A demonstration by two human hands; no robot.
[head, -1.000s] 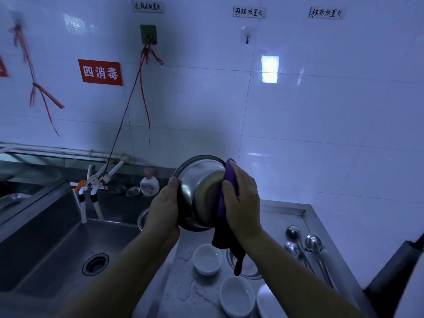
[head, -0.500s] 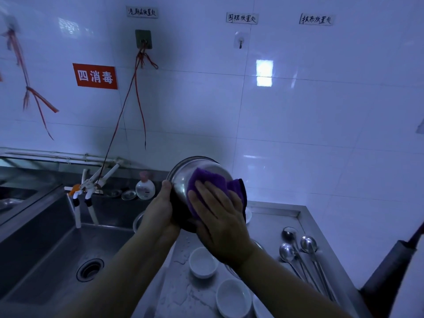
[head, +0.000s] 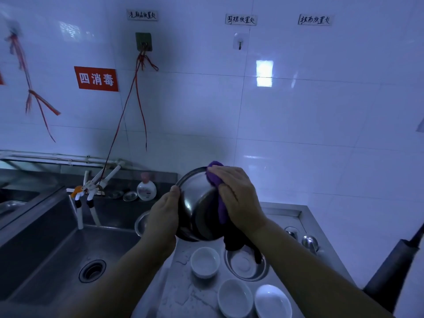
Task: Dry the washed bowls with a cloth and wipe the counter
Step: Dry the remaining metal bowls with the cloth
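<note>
A steel bowl (head: 197, 203) is held tilted above the counter, its left rim gripped by my left hand (head: 164, 214). My right hand (head: 238, 198) presses a purple cloth (head: 218, 187) against the bowl's upper right rim, and the cloth's dark tail hangs down below the bowl. Under them the wet steel counter (head: 181, 292) carries three white bowls (head: 205, 262), (head: 235, 297), (head: 273, 301) and a shallow steel bowl (head: 246, 263).
A deep steel sink (head: 75, 255) with a drain lies to the left, with taps (head: 85, 196) and a soap bottle (head: 146, 188) behind it. Another steel bowl (head: 141, 222) peeks out behind my left hand. Ladles (head: 308, 243) lie at the counter's right. A dark handle (head: 394, 267) rises at far right.
My right hand slid with the cloth from the bowl's middle up to its upper right rim. The bowl's inside shows again.
</note>
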